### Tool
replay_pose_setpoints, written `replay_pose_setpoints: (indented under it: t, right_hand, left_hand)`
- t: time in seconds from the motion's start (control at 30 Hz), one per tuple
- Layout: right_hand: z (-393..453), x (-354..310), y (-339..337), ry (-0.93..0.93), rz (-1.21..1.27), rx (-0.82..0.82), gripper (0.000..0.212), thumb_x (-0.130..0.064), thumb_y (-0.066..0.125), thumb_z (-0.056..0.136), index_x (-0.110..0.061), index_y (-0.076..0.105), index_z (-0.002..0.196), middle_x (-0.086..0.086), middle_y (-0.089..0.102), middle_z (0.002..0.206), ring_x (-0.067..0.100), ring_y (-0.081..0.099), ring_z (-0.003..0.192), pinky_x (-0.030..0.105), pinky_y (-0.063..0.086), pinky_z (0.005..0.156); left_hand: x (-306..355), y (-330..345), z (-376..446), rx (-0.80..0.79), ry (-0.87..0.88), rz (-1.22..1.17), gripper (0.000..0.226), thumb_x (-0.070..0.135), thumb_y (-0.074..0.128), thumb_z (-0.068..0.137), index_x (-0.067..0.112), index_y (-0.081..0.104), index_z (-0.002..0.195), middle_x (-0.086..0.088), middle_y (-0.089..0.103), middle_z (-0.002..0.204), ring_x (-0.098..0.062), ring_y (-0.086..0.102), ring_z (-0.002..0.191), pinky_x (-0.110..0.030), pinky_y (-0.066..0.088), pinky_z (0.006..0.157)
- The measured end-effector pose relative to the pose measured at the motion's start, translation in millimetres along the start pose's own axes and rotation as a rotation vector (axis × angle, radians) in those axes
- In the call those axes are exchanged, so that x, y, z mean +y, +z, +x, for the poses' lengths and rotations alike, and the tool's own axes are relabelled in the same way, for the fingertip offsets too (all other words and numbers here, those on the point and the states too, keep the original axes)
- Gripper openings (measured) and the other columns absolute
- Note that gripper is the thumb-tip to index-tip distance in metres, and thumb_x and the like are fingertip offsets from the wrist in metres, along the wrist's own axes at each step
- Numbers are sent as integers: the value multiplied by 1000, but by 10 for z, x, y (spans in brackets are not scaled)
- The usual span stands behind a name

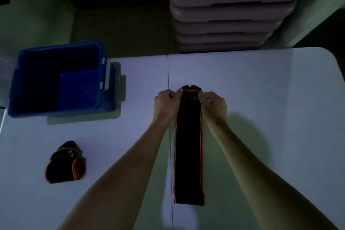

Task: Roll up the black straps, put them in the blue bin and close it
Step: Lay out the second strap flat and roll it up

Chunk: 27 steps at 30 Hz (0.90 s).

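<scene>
A long black strap (188,155) with orange edges lies flat down the middle of the white table (261,84), running toward me. Its far end is curled over into a small roll. My left hand (167,101) pinches the left side of that roll and my right hand (213,102) pinches the right side. A second black strap (65,163), rolled up, sits on the table at the near left, apart from both hands. The blue bin (56,80) stands open at the far left of the table; its dark inside shows no strap.
A pale lid (116,80) lies partly under the bin's right side. A stack of grey plastic crates (229,11) rises just beyond the table's far edge. A seam (169,73) runs down the table's middle. The table's rounded far right corner is close.
</scene>
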State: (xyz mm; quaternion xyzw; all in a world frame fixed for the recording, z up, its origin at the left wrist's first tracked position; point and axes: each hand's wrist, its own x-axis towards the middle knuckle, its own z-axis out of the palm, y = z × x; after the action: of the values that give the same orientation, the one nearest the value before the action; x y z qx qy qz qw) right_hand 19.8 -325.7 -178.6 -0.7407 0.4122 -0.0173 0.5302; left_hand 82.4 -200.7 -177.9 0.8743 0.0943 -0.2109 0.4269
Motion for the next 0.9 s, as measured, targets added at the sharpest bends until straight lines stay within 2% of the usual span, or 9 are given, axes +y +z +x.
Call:
replay_pose_setpoints:
  t: [0.17,0.27,0.43,0.57,0.63,0.73,0.8,0.9]
  right_hand:
    - [57,47,75,-19,107,5,13,-18,57,79,-25,68,77,-7,68,67,15,64,66,32,50,64]
    - [140,43,114,-33,76,54,17,-14,58,80,-26,66,72,-5,69,68,17,65,66,32,52,62]
    - [298,136,135,-187,-4,168,20,-7,60,78,-25,64,71,7,70,74,26,66,68,46,56,65]
    - [333,155,105,-210,26,83,5,-23,64,78,-24,60,81,4,70,79,17,67,71,36,56,66]
    - [355,147,116,-261,-21,47,10,-28,67,81,-24,63,89,-1,71,81,14,68,73,31,55,68]
    - [417,119,148,-370,-117,51,10,-30,69,86,-20,68,87,-4,72,80,13,66,71,26,51,65]
    - [467,106,153,-380,-123,68,11,-30,70,86,-19,67,82,-4,71,75,14,66,68,28,52,61]
    - [503,104,155,-369,-149,71,15,-28,69,85,-15,65,80,-2,68,71,16,63,64,29,51,58]
  left_hand:
    - [6,21,50,45,110,-46,19,26,67,90,10,74,84,-1,70,75,-8,58,65,-8,40,54]
    - [1,26,90,54,125,-46,13,24,69,89,12,73,85,0,70,73,-9,60,66,-15,44,60]
    - [28,53,160,63,146,-51,13,25,74,84,16,67,90,0,68,81,-12,63,75,-22,50,65]
    - [56,86,206,29,205,5,25,31,73,80,22,70,103,4,70,93,-10,67,85,-26,55,75]
    - [81,97,226,2,212,40,20,31,69,79,26,72,98,7,72,93,-10,68,88,-36,60,80]
    - [117,118,248,2,204,97,9,25,68,80,24,69,88,6,69,84,-14,67,80,-44,60,75]
    - [134,129,259,33,191,123,4,23,68,80,21,65,82,4,65,77,-18,65,74,-45,60,69]
    - [151,144,242,85,175,189,12,27,66,84,19,58,80,3,62,73,-21,63,70,-39,54,62]
